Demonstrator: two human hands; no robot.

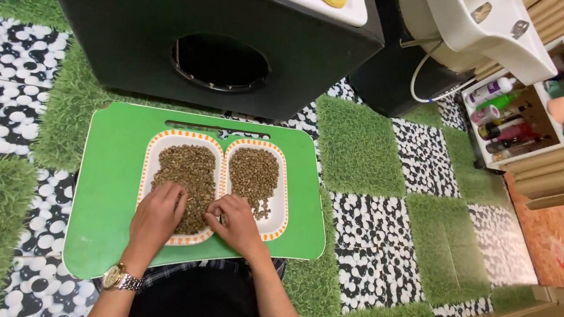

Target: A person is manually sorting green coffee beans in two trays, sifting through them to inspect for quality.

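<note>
While both hands rest in the near end of a two-part white dish [283,179] with an orange-dashed rim, the step in hand looks like sorting through the small brownish-green beans [190,171] it holds. The left hand [156,219] lies flat, fingers loosely spread, on the heap in the left compartment. The right hand [236,223] is curled at the divider between the compartments, fingertips drawn together as if pinching a bean or two, though what sits between them is too small to tell. A thinner layer of beans [252,175] fills the right compartment. The dish sits on a green lap surface [109,185] over the person's knees, above a floor of grass-and-pebble mats [363,151]. Judging from this, the next move calls for a fine pinch and a short lift across the divider without scattering beans.
</note>
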